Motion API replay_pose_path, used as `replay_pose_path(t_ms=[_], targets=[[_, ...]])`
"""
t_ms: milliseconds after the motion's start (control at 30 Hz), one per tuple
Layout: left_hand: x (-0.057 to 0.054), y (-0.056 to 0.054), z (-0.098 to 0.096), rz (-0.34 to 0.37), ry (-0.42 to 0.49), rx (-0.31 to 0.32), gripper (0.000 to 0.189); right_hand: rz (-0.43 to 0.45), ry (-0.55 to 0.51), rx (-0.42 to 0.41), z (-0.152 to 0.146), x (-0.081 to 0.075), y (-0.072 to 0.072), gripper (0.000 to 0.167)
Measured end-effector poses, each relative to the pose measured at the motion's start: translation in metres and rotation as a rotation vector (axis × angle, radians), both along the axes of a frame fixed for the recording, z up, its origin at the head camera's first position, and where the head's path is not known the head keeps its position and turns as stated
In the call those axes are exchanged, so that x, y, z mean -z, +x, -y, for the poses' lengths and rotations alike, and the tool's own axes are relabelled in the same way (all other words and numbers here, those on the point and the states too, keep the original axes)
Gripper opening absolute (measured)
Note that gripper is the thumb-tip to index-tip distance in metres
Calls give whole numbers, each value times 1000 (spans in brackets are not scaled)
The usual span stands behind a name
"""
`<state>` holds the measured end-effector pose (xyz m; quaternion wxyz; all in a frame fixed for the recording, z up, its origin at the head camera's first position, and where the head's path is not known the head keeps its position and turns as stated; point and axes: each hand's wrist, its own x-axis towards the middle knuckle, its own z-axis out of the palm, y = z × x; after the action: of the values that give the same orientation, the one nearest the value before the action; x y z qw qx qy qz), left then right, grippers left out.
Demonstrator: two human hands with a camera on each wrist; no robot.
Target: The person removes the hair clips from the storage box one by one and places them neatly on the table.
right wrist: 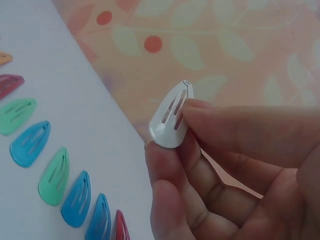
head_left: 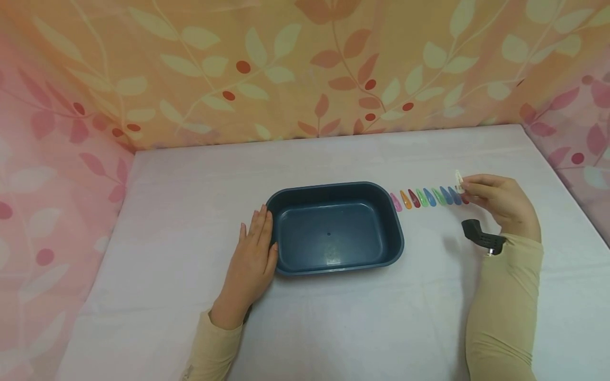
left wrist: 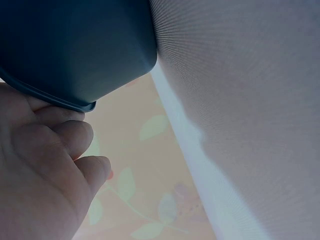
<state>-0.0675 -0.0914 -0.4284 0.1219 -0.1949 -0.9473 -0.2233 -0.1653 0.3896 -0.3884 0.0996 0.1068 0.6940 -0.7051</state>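
My right hand (head_left: 505, 202) pinches a white snap hair clip (right wrist: 172, 120) between thumb and fingers, held up above the table with its narrow tip pointing upward. Below it lies a row of coloured snap hair clips, among them a pink one (head_left: 396, 202), an orange one (head_left: 406, 199), a green one (right wrist: 54, 180) and a blue one (right wrist: 30, 145). A red clip (right wrist: 121, 227) at the row's right end is partly hidden by the hand in the head view. My left hand (head_left: 252, 259) rests with extended fingers on the left rim of a dark blue plastic basin (head_left: 329, 269).
The basin stands mid-table with bare floor showing inside. A white cloth (head_left: 362, 328) covers the table. Floral curtains (head_left: 295, 69) hang along the back and both sides. A black wrist-camera mount (head_left: 483, 237) sticks out from the right sleeve.
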Motion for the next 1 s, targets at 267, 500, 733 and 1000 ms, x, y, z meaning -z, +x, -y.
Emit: replay_pose_path(t_ms=[267, 500, 733, 1000], targets=[[-1, 0, 0, 21, -11, -5, 58, -4, -47, 53, -12, 7, 2, 21], [-1, 0, 0, 10, -7, 0, 58, 9, 10, 141, -20, 14, 4, 14], [-1, 0, 0, 11, -1, -3, 58, 33, 35, 153, -31, 25, 5, 13], [-2, 1, 0, 8, 6, -1, 58, 1, 31, 175, -35, 35, 2, 25]])
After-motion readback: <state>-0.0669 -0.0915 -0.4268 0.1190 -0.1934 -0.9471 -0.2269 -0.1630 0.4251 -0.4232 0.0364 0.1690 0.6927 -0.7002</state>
